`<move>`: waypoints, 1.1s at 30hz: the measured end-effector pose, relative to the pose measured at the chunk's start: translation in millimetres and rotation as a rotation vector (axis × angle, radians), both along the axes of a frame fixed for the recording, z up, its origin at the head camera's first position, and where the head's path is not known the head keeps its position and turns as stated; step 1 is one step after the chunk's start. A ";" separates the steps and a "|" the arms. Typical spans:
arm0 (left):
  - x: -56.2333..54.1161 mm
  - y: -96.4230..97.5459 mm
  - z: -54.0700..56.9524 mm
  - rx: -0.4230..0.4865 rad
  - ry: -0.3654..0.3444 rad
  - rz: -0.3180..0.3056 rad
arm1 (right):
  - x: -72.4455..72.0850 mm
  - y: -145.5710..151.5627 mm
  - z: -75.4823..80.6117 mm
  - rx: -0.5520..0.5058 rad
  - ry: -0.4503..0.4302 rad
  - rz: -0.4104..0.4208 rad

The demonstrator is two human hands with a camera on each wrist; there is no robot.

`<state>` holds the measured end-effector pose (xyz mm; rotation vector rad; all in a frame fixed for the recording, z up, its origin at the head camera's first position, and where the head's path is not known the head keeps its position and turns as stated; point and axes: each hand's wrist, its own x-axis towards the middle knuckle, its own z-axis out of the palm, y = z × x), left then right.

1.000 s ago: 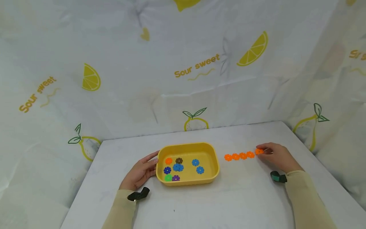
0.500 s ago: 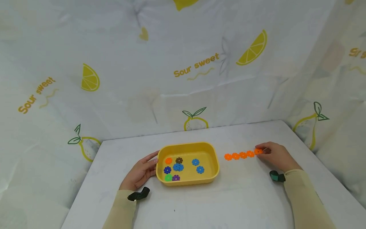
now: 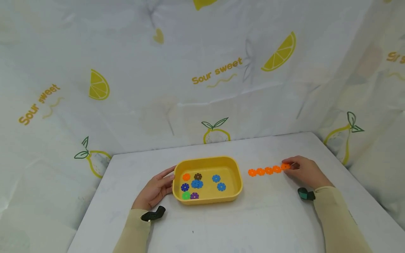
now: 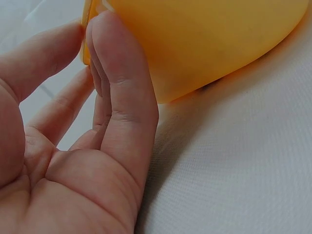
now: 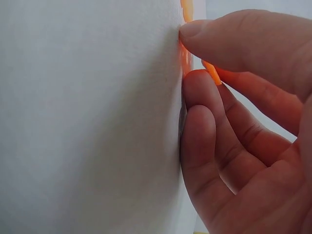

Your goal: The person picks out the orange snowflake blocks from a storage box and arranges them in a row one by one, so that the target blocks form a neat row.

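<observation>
My left hand (image 3: 155, 191) holds the left end of a yellow plastic tray (image 3: 209, 201). In the left wrist view its thumb meets the rim and its fingers (image 4: 119, 53) lie against the outer wall. To the tray's right, several orange notched flower discs (image 3: 268, 170) form a row on the table. At the row's right end my right hand (image 3: 305, 172) pinches another orange flower disc (image 3: 285, 166) between thumb and fingers, partly hidden by them. The right wrist view shows the fingertips (image 5: 200, 85) low against the tabletop, with an orange edge between them.
Inside the tray lie loose flower discs: an orange one (image 3: 186, 177), a brown one (image 3: 198, 176), a dark blue one (image 3: 185, 187), a green one (image 3: 186, 195), a purple one (image 3: 194, 195) and several light blue ones (image 3: 221, 186). A lemon-print cloth (image 3: 142, 123) hangs behind the white table (image 3: 221, 228).
My right hand has shifted slightly left with the orange flower disc, and the small gap between that disc and the row has closed. The left hand and tray have stayed in place.
</observation>
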<state>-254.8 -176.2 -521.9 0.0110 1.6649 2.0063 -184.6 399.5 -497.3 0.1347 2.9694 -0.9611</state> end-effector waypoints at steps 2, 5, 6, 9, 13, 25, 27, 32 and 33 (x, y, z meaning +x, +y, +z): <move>0.9 0.5 -0.3 -0.004 0.003 0.005 | 0.7 -0.3 0.4 -0.002 -0.003 0.000; 1.5 0.8 0.2 -0.007 0.005 0.007 | 0.8 -1.0 1.9 0.002 -0.006 0.004; 1.8 0.6 0.5 -0.005 0.001 0.009 | 0.5 -1.3 2.6 0.001 -0.005 0.006; 2.4 0.3 1.4 0.000 -0.005 0.018 | -0.5 -1.9 4.2 0.001 0.001 0.013; 3.4 0.2 2.2 -0.001 -0.002 0.020 | -0.7 -2.6 5.0 0.003 -0.001 0.011; 1.6 -3.5 -3.3 0.005 -0.006 -0.004 | 1.8 -2.1 1.8 0.008 -0.012 0.018; 1.7 -4.0 -4.4 0.006 -0.009 -0.001 | 1.7 -0.9 2.4 0.017 -0.012 0.032; -1.4 -1.7 -4.8 0.012 0.006 -0.010 | 3.6 5.6 8.1 0.042 -0.015 0.047; -2.1 -0.3 -4.3 0.009 0.009 -0.012 | 4.4 6.9 9.8 0.042 -0.017 0.044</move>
